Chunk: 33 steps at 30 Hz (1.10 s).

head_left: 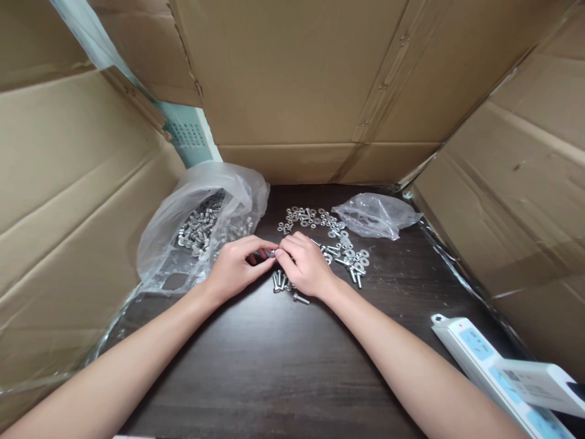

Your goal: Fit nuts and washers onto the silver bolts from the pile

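My left hand (237,266) and my right hand (305,263) meet fingertip to fingertip over the dark wooden table (283,360). Both are closed in a pinch on a small metal bolt (273,252) held between them. Just below the hands lie a few loose bolts (286,286). Beyond and to the right of my right hand spreads a scatter of washers and bolts (340,241). At my left hand's side stands an open clear plastic bag of bolts (201,228).
A smaller, crumpled clear bag (375,214) lies at the back right. A white power strip (507,372) sits at the near right edge. Cardboard walls (301,79) close in the table on the left, back and right.
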Available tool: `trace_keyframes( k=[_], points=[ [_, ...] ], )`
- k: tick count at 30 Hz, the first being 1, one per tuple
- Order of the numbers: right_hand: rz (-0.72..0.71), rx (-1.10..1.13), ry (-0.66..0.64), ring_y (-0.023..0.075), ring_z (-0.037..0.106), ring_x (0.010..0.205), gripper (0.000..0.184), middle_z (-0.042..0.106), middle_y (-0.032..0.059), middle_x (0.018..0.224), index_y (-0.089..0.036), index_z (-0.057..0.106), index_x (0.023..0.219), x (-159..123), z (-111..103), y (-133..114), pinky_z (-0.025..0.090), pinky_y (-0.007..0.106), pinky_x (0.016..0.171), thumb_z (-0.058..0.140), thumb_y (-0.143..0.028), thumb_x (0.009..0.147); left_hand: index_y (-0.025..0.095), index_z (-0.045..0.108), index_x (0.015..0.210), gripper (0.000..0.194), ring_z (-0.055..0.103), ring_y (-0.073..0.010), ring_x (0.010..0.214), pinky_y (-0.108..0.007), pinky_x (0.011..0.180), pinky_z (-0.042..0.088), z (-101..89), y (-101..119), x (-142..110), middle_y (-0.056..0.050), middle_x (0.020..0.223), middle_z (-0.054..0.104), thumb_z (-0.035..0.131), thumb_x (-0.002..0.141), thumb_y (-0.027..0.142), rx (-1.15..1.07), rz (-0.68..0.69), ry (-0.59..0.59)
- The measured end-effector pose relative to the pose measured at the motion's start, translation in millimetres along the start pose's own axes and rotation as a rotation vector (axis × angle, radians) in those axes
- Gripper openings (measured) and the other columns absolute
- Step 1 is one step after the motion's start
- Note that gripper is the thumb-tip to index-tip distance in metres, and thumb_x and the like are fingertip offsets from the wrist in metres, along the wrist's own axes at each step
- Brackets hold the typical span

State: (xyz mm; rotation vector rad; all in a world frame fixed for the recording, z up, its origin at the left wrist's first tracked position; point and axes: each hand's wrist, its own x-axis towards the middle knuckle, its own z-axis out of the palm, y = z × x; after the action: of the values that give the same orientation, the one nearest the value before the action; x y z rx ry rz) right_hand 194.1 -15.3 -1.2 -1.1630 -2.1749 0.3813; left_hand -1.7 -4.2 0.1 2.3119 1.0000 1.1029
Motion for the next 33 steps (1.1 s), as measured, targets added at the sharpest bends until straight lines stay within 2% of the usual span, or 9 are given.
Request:
trace_keyframes(
  k=[10,15,25,33],
  points=[
    [0.002,0.051,0.015,0.0206,0.048,0.080,0.026,0.058,0.0034,0.078,-0.022,0.048,0.074,0.3,-0.3,1.4,0.038,0.035,0.075,0.044,-0.018,0.100,0.017,0.078,0.099,0.012,0.067,-0.0121,0.069,-0.020,0.062,0.055,0.3,-0.3,0.0,-0.002,0.083,0.075,0.076,0.089,0.025,-0.011,-0.016,-0.001],
    [0.001,0.082,0.016,0.0200,0.048,0.080,0.026,0.059,0.0025,0.077,-0.022,0.048,0.075,-0.2,-1.2,0.7,0.038,0.035,0.075,0.047,-0.020,0.100,0.018,0.078,0.101,0.012,0.067,-0.0122,0.070,-0.020,0.062,0.055,0.0,-0.7,0.3,-0.002,0.085,0.075,0.074,0.090,0.021,-0.023,0.008,0.004],
    [-0.039,-0.003,-0.002,0.0194,0.046,0.077,0.033,0.058,0.0027,0.075,-0.021,0.048,0.073,-0.1,0.6,1.6,0.035,0.035,0.072,0.041,-0.023,0.105,0.016,0.078,0.100,0.012,0.068,-0.0136,0.072,-0.022,0.067,0.057,0.2,-1.8,-0.4,-0.005,0.089,0.077,0.075,0.089,0.020,-0.040,0.049,0.039],
    [-0.060,-0.043,0.001,0.0201,0.045,0.076,0.034,0.057,0.0035,0.075,-0.022,0.046,0.074,-0.2,2.4,3.4,0.034,0.036,0.072,0.036,-0.025,0.106,0.016,0.077,0.094,0.006,0.068,-0.0137,0.071,-0.023,0.069,0.057,0.7,2.9,0.9,-0.004,0.085,0.076,0.074,0.090,0.019,-0.044,0.062,0.051]
  ],
)
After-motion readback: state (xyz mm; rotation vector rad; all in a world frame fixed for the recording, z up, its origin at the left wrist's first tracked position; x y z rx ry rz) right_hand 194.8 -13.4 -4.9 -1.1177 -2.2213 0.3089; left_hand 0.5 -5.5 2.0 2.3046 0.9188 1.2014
